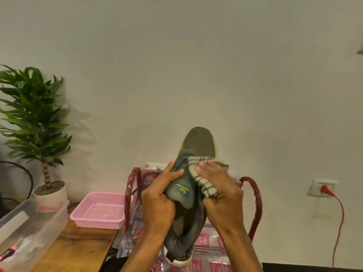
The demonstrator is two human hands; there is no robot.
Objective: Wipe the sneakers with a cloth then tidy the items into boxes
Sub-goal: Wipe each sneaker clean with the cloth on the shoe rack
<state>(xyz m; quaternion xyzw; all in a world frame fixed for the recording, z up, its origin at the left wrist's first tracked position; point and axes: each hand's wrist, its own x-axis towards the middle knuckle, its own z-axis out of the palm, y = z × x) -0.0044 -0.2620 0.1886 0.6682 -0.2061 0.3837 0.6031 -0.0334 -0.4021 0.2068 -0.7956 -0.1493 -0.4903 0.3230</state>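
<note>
An olive-green sneaker (198,146) with a pale sole is held up in front of me, toe pointing away toward the wall. My left hand (159,201) grips it around the tongue and collar. My right hand (220,191) holds a beige cloth with dark stripes (204,181) bunched against the right side of the shoe's upper. The heel hangs down between my wrists.
A clear plastic bag with red handles and red print (212,250) sits below the shoe. On the wooden table (78,246) are a pink basket (98,209) and a clear plastic box (29,228). A potted plant (35,122) stands at left. A red cord (337,222) hangs from a wall socket.
</note>
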